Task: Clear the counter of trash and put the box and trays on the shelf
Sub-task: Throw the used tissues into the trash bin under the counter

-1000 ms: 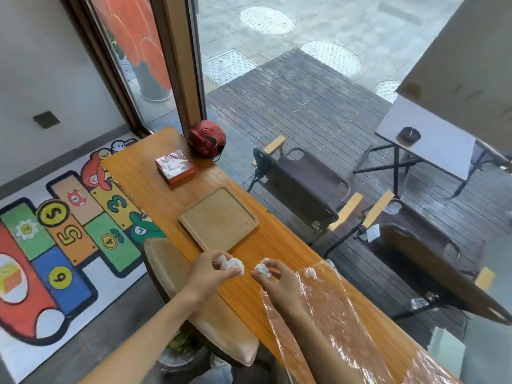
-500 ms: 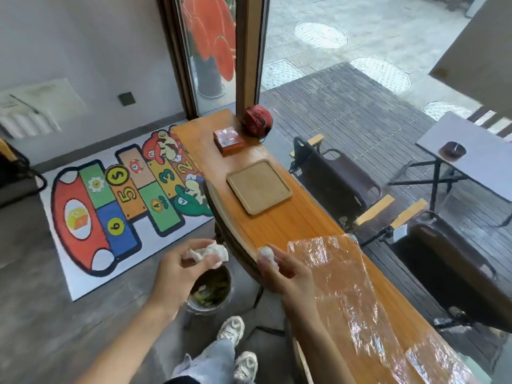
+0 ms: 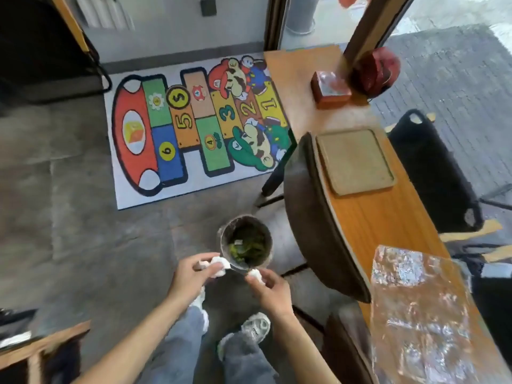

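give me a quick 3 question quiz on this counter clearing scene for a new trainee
1. True or false: the left hand holds a crumpled white tissue.
2. Multiple choice: the bin on the floor stands A) on the counter, B) just beyond both hands, C) on the hopscotch mat.
3. Fill in: on the counter, the wooden tray lies between the red box and a sheet of clear ____.

Key
1. True; the right hand pinches a smaller tissue wad too.
2. B; it already holds green scraps.
3. Plastic wrap.
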